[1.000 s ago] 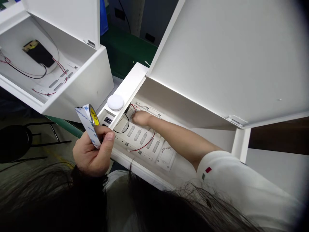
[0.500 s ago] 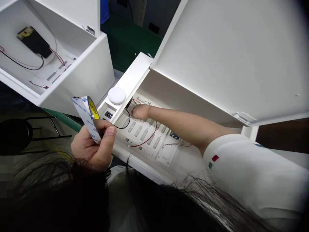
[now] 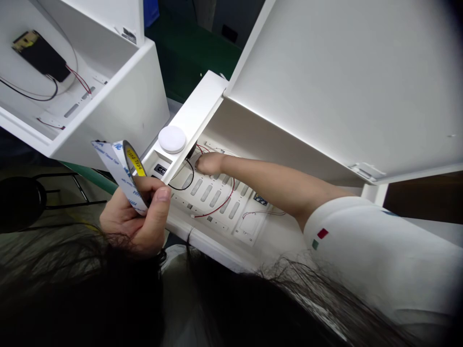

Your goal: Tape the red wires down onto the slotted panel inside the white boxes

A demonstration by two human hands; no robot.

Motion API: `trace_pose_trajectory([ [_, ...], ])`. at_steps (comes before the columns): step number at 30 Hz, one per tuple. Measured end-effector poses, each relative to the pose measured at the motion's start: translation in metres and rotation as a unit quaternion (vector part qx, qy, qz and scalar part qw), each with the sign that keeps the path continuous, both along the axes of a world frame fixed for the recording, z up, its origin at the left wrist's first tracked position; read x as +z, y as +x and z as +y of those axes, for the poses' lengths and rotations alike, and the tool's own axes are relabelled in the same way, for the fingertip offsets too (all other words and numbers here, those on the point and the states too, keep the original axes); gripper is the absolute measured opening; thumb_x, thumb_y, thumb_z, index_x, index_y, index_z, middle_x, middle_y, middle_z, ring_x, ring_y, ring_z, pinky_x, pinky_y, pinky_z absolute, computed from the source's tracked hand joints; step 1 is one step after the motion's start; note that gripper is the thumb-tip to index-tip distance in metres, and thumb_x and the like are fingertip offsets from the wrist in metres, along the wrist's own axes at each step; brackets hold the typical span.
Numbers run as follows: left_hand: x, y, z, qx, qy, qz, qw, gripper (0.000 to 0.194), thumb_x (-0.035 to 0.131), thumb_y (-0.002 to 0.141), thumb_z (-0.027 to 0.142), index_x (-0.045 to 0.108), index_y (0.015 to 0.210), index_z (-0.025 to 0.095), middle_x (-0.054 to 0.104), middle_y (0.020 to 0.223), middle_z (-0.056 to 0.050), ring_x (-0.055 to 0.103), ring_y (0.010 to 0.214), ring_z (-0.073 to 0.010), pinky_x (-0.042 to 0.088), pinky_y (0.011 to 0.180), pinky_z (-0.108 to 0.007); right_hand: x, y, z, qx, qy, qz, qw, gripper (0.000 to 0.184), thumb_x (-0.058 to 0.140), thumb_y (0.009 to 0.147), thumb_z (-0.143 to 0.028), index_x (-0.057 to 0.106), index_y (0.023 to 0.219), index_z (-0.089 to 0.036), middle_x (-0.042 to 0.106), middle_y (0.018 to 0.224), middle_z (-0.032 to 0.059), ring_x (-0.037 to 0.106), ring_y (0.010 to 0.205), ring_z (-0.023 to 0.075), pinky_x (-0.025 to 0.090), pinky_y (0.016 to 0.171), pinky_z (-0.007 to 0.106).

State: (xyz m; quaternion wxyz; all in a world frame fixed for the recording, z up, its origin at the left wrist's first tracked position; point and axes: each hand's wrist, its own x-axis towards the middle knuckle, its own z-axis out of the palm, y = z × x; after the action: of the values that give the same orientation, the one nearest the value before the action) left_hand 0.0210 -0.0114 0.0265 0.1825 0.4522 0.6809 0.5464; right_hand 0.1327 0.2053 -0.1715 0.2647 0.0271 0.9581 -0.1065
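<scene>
My left hand [image 3: 139, 217] is closed around a roll of double-sided tape [image 3: 133, 164], white liner with blue print and a yellow core label; a loose strip sticks up from it. It is at the near left corner of a white cabinet [image 3: 213, 246] with its lid raised. Inside the cabinet, my right hand [image 3: 210, 163] reaches down near the left wall; its fingertips are hidden, so what they touch cannot be seen. A black cable [image 3: 191, 180] and a red wire [image 3: 231, 190] lie around it on the slotted floor panel [image 3: 207, 193].
A round white disc [image 3: 172, 140] sits on the cabinet's left ledge, beside a black socket [image 3: 160, 169]. The raised lid [image 3: 343, 86] stands at the right. Another white cabinet [image 3: 115, 106] at the left holds a black module [image 3: 43, 55]. A black stool [image 3: 25, 205] is below it. Dark hair covers the lower view.
The view has shifted slightly, so the left cabinet and the tape appear a little further left. My left hand keeps the tape; my right hand stays at the same place inside the cabinet.
</scene>
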Motion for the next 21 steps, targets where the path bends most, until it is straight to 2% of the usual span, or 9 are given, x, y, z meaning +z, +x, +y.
trace_pose_trajectory([
  [4, 0.001, -0.002, 0.0, -0.02, -0.017, -0.003, 1.0, 0.012, 0.059, 0.084, 0.024, 0.057, 0.073, 0.02, 0.046, 0.05, 0.004, 0.038, 0.042, -0.009, 0.03, 0.042, -0.029, 0.002, 0.003, -0.001, -0.012, 0.0, -0.006, 1.0, 0.024, 0.052, 0.085, -0.011, 0.074, 0.094, -0.01, 0.071, 0.103, 0.0153, 0.062, 0.094, 0.0251, 0.044, 0.084, 0.036],
  [9, 0.001, -0.002, -0.001, -0.01, 0.0, 0.018, 1.0, 0.011, 0.059, 0.085, 0.026, 0.058, 0.075, 0.021, 0.049, 0.054, 0.003, 0.042, 0.046, -0.0095, 0.034, 0.044, -0.028, -0.005, 0.002, 0.001, -0.033, 0.001, 0.042, 0.999, 0.03, 0.045, 0.091, -0.017, 0.074, 0.094, -0.01, 0.071, 0.101, 0.0157, 0.062, 0.092, 0.0248, 0.043, 0.083, 0.036],
  [12, -0.001, -0.005, 0.0, -0.016, 0.011, 0.023, 1.0, 0.014, 0.06, 0.084, 0.029, 0.058, 0.073, 0.021, 0.049, 0.053, 0.003, 0.042, 0.044, -0.0096, 0.033, 0.043, -0.029, -0.007, -0.001, 0.004, -0.072, 0.001, 0.05, 0.996, 0.03, 0.046, 0.091, -0.021, 0.074, 0.094, -0.01, 0.071, 0.101, 0.0156, 0.062, 0.092, 0.0249, 0.042, 0.082, 0.035],
  [16, -0.006, -0.009, 0.001, -0.041, 0.034, 0.023, 0.998, 0.013, 0.061, 0.084, 0.028, 0.058, 0.073, 0.021, 0.051, 0.053, 0.003, 0.042, 0.042, -0.0096, 0.034, 0.043, -0.029, 0.003, 0.001, 0.002, -0.138, -0.03, 0.071, 0.987, 0.027, 0.048, 0.088, -0.02, 0.074, 0.088, -0.013, 0.072, 0.098, 0.0126, 0.062, 0.087, 0.0222, 0.042, 0.079, 0.031],
  [21, -0.009, -0.005, 0.002, -0.007, 0.061, 0.018, 0.998, 0.017, 0.061, 0.084, 0.03, 0.059, 0.071, 0.021, 0.05, 0.053, 0.003, 0.043, 0.044, -0.0096, 0.033, 0.044, -0.029, 0.018, 0.016, -0.007, -0.244, -0.128, 0.154, 0.949, 0.017, 0.056, 0.075, -0.015, 0.072, 0.081, -0.014, 0.073, 0.087, 0.0048, 0.061, 0.077, 0.0162, 0.042, 0.073, 0.025],
])
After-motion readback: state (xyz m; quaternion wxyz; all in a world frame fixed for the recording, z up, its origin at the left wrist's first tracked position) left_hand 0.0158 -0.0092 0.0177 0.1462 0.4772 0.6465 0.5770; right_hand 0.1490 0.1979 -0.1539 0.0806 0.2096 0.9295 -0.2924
